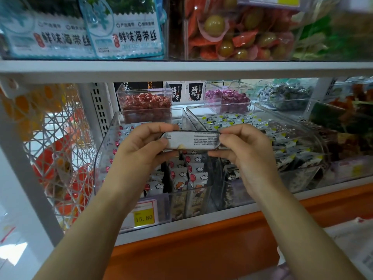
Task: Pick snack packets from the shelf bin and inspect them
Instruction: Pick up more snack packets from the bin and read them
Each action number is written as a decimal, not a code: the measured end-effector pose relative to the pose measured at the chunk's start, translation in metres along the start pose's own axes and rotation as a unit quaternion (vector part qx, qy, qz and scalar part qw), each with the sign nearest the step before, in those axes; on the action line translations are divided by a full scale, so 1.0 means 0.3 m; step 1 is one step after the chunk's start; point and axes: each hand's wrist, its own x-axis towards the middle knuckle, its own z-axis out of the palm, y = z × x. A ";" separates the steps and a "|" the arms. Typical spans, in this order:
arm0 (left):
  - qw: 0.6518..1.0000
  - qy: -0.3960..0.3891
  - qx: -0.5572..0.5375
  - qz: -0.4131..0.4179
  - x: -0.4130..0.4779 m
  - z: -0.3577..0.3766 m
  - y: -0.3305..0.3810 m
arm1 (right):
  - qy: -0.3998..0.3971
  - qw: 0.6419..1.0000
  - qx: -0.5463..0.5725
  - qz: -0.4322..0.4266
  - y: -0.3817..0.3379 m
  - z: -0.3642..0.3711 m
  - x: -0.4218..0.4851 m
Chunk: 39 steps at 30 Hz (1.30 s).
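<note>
The snack packet (191,140) is pinched at its ends by the left grip (141,146) and the right grip (246,156), text side showing. A loose pinch could drop it into the clear bin (99,158) just below the grips, which holds upright cartoon packets (193,178). Beyond the right grip, another bin (321,150) holds yellow-cornered packets (232,120).

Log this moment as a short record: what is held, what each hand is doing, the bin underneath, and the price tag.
held item: one snack packet, small printed text facing the camera
left hand: fingers pinch the packet's left end
right hand: fingers pinch the packet's right end
bin underneath: clear bin with more cartoon-print packets inside
price tag: yellow, reads 15.80, at the shelf edge in front of the bin
task stage: packet held above the bin for inspection
</note>
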 end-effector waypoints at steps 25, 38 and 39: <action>0.994 0.083 0.004 -0.065 0.004 0.008 -0.011 | 0.018 0.998 0.054 0.021 0.009 0.008 -0.007; 0.991 0.120 0.057 -0.031 0.004 0.002 -0.015 | -0.012 0.997 0.072 0.026 0.019 0.005 -0.008; 0.991 0.120 0.060 -0.026 0.003 0.004 -0.012 | -0.018 0.997 0.068 0.031 0.019 0.007 -0.007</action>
